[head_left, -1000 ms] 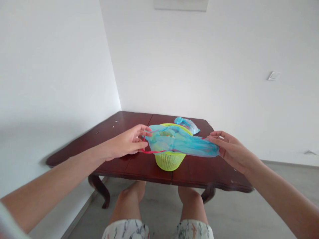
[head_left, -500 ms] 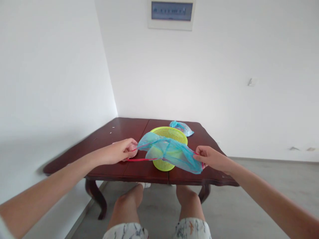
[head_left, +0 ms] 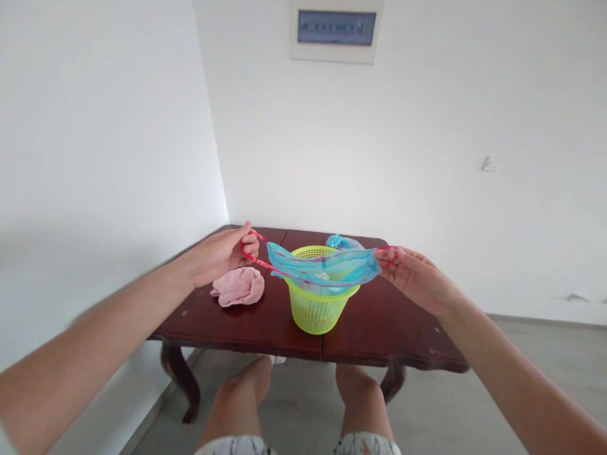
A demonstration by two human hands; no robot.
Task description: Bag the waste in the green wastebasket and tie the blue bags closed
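Note:
A thin blue drawstring garbage bag (head_left: 327,268) is stretched sideways across the mouth of a yellow-green slotted plastic basket (head_left: 317,313). My left hand (head_left: 227,253) is closed on the loop of its red drawstring, left of the basket. On the other side my right hand (head_left: 408,275) pinches the drawstring at the bag's right end. The bag's lower part hangs inside the basket, seen partly through the thin plastic. A crumpled pink cloth (head_left: 238,287) lies on the table below my left hand.
Behind the basket, a second blue plastic bag (head_left: 344,241) sits on the dark red wooden table (head_left: 379,328), partly hidden. White walls stand at the left and back. My knees are under the table's near edge.
Both hands have risen, pulling the drawstring out into loops. The bag has drawn tighter and now sits in the basket's mouth. The pink cloth has come into clear view.

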